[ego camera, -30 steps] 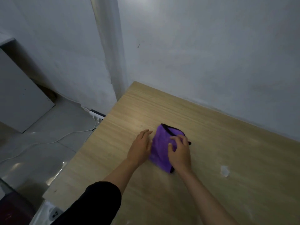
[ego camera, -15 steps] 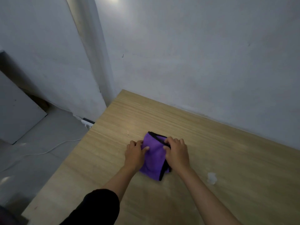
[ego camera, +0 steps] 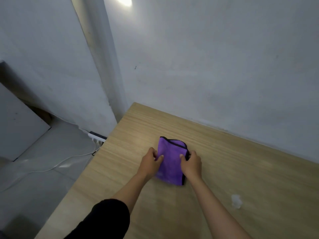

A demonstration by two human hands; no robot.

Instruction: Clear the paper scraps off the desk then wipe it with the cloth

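A folded purple cloth [ego camera: 170, 159] with black edging lies on the light wooden desk [ego camera: 241, 169]. My left hand [ego camera: 150, 163] pinches its left edge, thumb on top. My right hand [ego camera: 191, 163] grips its right edge, fingers curled over the black trim. One small white paper scrap [ego camera: 236, 203] lies on the desk to the right of my right forearm, apart from the cloth.
A grey wall [ego camera: 215, 66] runs along the desk's far edge, with a pillar [ego camera: 100, 57] at the corner. Left of the desk, on the floor, lie a white power strip [ego camera: 96, 137] and its cable [ego camera: 51, 167]. A grey panel [ego camera: 19, 128] leans at far left.
Both hands went from resting on the cloth to gripping its two side edges. The cloth now lies flatter and more spread out. The camera has tilted upward.
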